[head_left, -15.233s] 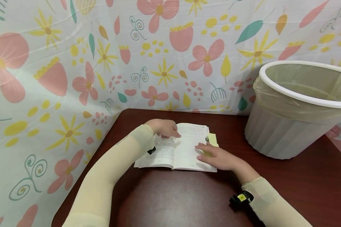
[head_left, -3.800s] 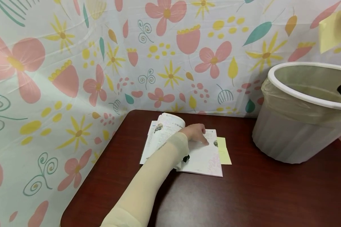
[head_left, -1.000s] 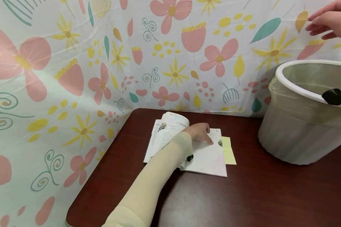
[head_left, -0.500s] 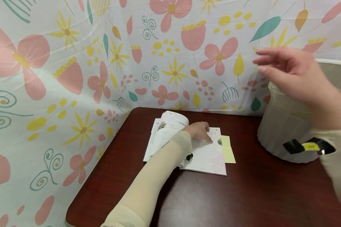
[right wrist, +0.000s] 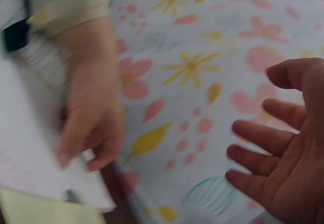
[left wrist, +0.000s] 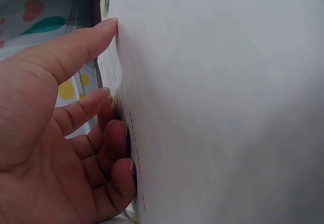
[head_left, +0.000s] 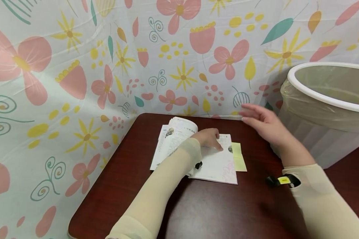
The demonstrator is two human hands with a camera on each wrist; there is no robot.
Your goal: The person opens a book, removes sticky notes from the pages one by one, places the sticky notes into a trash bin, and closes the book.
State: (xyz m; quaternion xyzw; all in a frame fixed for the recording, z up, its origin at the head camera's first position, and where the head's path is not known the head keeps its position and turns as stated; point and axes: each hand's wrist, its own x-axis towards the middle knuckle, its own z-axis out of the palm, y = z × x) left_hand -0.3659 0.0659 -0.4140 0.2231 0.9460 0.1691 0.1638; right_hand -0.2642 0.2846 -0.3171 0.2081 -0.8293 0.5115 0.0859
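An open book [head_left: 216, 171] lies on the table, its left-hand pages curling up. My left hand [head_left: 208, 137] rests on the right-hand page; in the left wrist view its thumb [left wrist: 83, 46] touches the white paper and the other fingers are loosely bent against it. Yellow sticky notes [head_left: 239, 157] stick out past the book's right edge. To the right of the book, in the air before the bin, is my right hand [head_left: 266, 124]. Its fingers are spread and relaxed, with nothing in them, as the right wrist view also shows.
A grey bin [head_left: 319, 139] with a white rim and a clear liner stands on the table at the right. Behind the dark red table [head_left: 119, 199] and along its left hangs a flower-printed curtain [head_left: 87, 59].
My right hand has moved down and left from above the bin towards the book. The sticky note it held several seconds ago is out of it. The left hand has stayed on the page.
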